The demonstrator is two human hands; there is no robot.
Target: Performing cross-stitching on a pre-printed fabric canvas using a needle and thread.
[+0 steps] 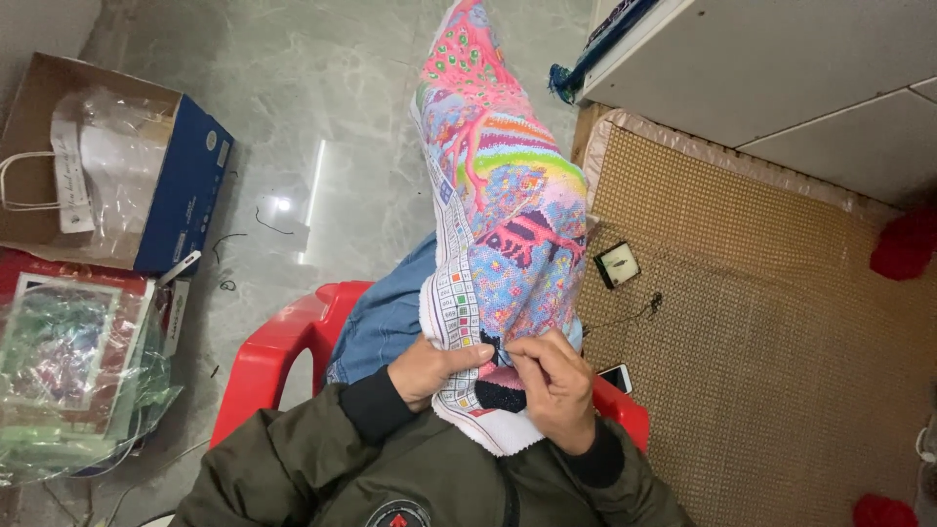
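Grey marble floor with blue-sided cardboard box [146, 176] far left; left hand [429, 369] and right hand [554, 383] both pinching colourful cross-stitch cloth [503, 210]

Open floor left; phone [616, 378] right.

Our right hand [553, 383] covers the needle, so we cannot tell its place in the cross-stitch cloth [498, 205]. The cloth's top and a red bundle [883, 510] are cut off.
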